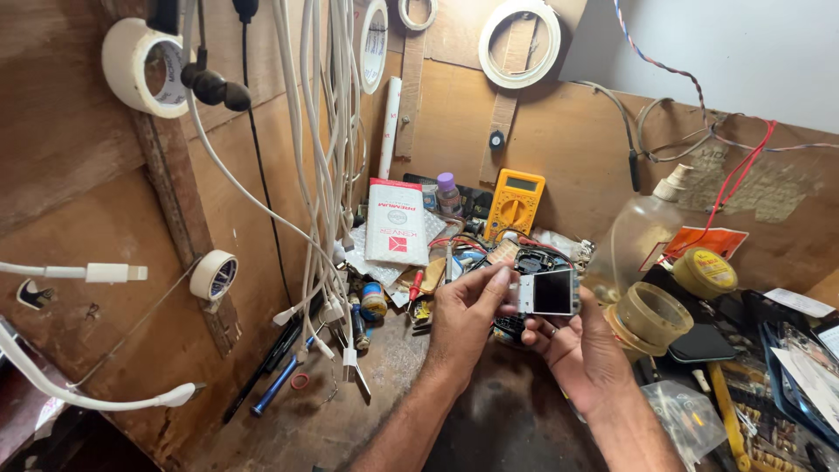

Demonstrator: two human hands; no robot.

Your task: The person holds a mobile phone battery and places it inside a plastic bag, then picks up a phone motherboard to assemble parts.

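**Both hands on a small screen module, cluttered bench**

We see the left hand [468, 306] and the right hand [581, 350] meeting over the middle of the wooden bench [306, 419]. Between them sits a small screen module [549, 293], a dark square panel in a pale silver frame, held just above the clutter. Left fingers pinch its left edge; the right hand cups it from below and behind, thumb near the lower edge. Both grasps are closed on the module.

Packages and labels noted:
- White rectangular box [398, 221] with a red square mark near its lower edge, leaning upright against the back wall, left of centre.
- Yellow multimeter [515, 203] propped just right of the box, grey display at top.
- Small bottle with a purple cap [447, 192] between them.
- Round yellow tin [704, 272] with a red-printed label, right of the hands.
- Orange card [712, 240] behind the tin.
- Clear glass bottle [642, 232], tilted, near the right hand.

White cables [328, 131] hang from the left wall; tape rolls [144, 65] are mounted there too.
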